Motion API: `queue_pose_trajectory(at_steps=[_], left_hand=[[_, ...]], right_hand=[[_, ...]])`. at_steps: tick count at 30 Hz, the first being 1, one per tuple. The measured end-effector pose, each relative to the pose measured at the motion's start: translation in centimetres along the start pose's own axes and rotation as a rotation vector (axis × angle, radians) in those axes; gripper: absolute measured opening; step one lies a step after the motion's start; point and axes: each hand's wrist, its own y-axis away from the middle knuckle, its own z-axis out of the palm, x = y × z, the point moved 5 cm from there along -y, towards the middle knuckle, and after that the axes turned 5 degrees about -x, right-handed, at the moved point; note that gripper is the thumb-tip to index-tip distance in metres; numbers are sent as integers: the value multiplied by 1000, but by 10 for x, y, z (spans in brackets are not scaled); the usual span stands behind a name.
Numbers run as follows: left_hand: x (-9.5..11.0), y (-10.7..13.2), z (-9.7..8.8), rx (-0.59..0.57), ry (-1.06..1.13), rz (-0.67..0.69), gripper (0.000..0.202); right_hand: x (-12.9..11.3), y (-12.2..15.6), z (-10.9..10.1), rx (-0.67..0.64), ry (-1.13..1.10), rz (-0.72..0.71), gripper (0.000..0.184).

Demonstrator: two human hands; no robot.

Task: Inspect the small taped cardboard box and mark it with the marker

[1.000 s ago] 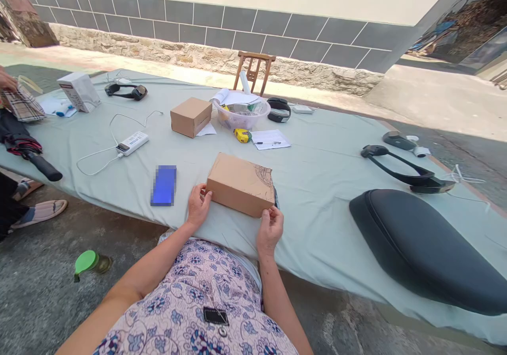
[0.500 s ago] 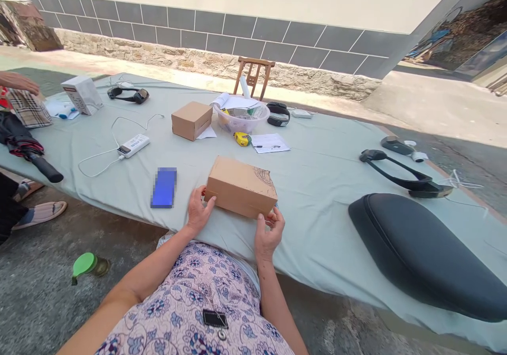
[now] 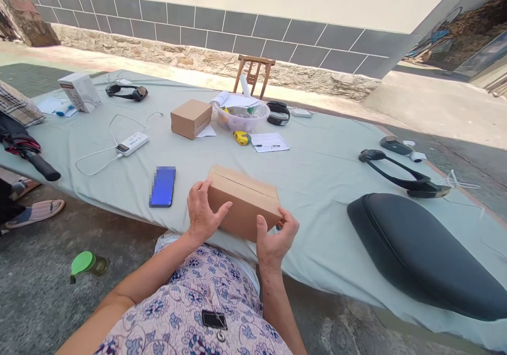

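At the counter's [image 3: 320, 170] six o'clock edge, the cardboard box [image 3: 244, 212] is held by its ends, the left hand [image 3: 203, 215] with fingers spread wide, the right hand [image 3: 275, 239] with fingers half-curled; an uneven grip could tip it over that edge. A broad face looks toward six; the long axis runs roughly nine-thirty to three-thirty.

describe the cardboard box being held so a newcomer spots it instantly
On the cloth-covered table, check the near edge, right of the smartphone. The cardboard box there is between the left hand and right hand. Unlike the carton beside the plastic basket, it is being held.
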Motion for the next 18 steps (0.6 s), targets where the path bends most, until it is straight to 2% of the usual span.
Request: queue_pose_trajectory(at_steps=[3,6,12,15,18], left_hand=[[-5,-1,5,-9,46,-49,59],[-9,1,14,-31,58,-112,62],[-9,2,21,3,45,-114,67],[-10,2,20,-13,62,-105,58],[-11,3,18,-39,88,-84,46]], right_hand=[[-1,-3,5,-56,55,53,57],[-3,-5,13,-99,120,67,64],[-5,-9,21,-83,201,86,69],[-3,-9,21,-89,184,62,62],[-1,-9,16,-85,118,-10,45]])
